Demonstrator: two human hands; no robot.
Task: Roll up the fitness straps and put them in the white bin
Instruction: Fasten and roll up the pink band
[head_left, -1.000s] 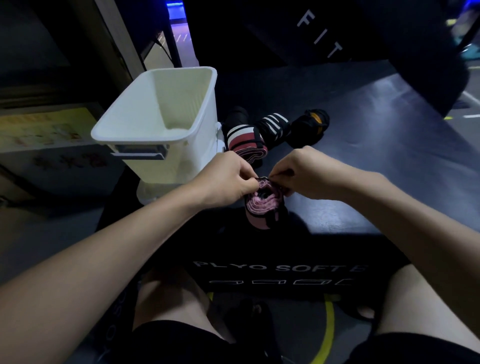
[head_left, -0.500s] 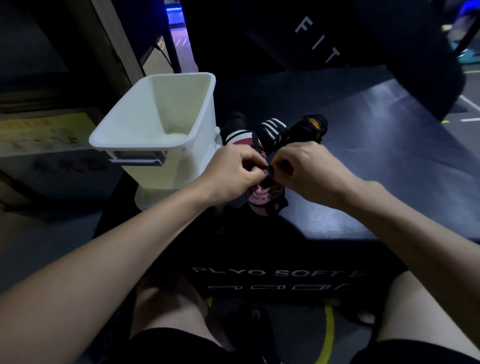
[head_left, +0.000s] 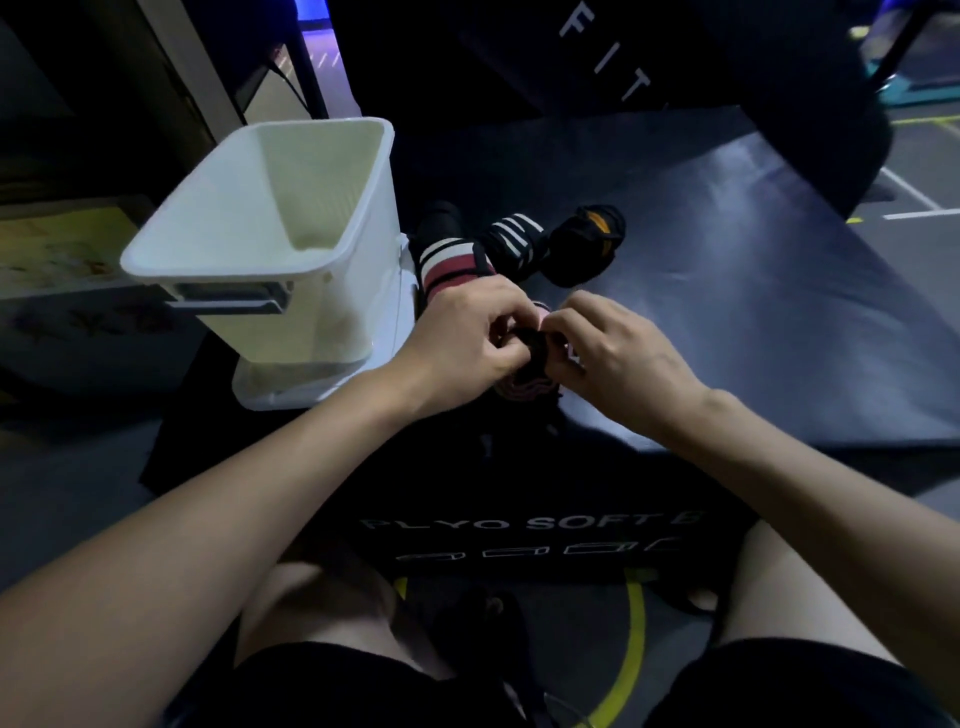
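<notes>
- head view: left hand (head_left: 470, 338) and right hand (head_left: 610, 353) meet at the near edge of the black plyo box (head_left: 753, 291), fingers of both pinched closed on a pink and black strap (head_left: 524, 387)
- the strap is a partly wound roll; its lower coils show below the fingers, top hidden by the hands
- white bin (head_left: 291, 280) stands at the left side of the box, just left of the left hand; inside looks empty as far as can be seen
- rolled red and white striped strap (head_left: 447, 262) sits beside the bin's right wall, touching or nearly touching the left hand's knuckles
- black and white striped roll (head_left: 514, 241) next to it, then a black and orange roll (head_left: 589, 249) further right, all on the box top behind the hands
- white text "plyo soft b" reads on the box front, bare knees and black shorts (head_left: 779, 680) below
- yellow floor line (head_left: 634, 639) between the legs
</notes>
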